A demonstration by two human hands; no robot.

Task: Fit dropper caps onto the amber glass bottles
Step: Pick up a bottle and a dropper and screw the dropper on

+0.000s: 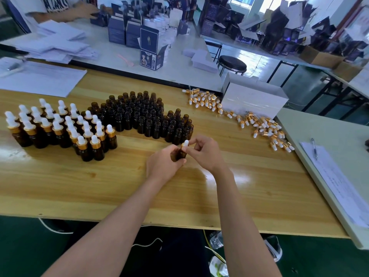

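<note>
My left hand (163,164) grips an amber glass bottle (181,153) above the wooden table (99,186). My right hand (205,151) pinches the dropper cap (185,143), white bulb on a gold collar, sitting on that bottle's neck. Several uncapped amber bottles (147,118) stand packed together behind my hands. Several capped bottles (60,126) stand in a group at the left. A scatter of loose dropper caps (249,118) lies at the right, running from the white box toward the table's edge.
A white box (253,98) stands at the back right. Stacks of white paper (40,78) lie at the back left. A sheet with a pen (314,148) is on the adjoining pale table. Another person works at the far table with dark cartons (148,47).
</note>
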